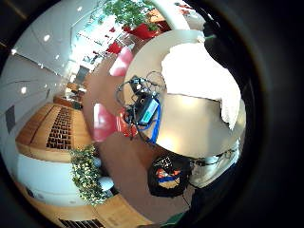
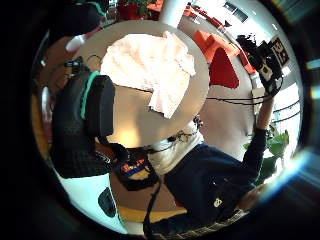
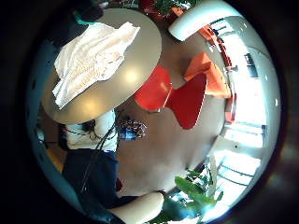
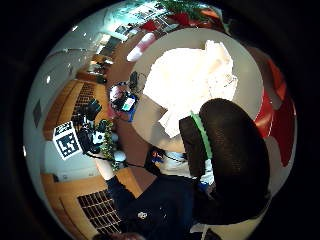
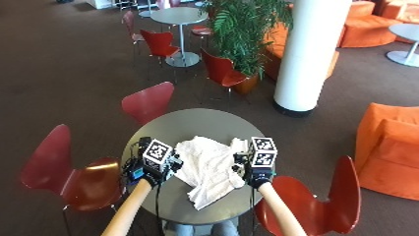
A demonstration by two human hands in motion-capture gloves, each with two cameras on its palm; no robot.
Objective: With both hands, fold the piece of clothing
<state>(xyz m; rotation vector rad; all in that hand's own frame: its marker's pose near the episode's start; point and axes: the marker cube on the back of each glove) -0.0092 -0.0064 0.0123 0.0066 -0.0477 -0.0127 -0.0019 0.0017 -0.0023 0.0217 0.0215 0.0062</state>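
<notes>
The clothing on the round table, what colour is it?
White. The piece of clothing lies crumpled on the grey round table; the outside view shows it best.

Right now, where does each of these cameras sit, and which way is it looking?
Outside view: above and behind the person, looking down at the round table, white garment, left hand and right hand.
Left little-finger palm: down at garment, table.
Left thumb palm: garment, person's torso, a raised hand.
Right little-finger palm: garment, red chair.
Right thumb palm: garment, a glove finger.
All share the garment.
</notes>
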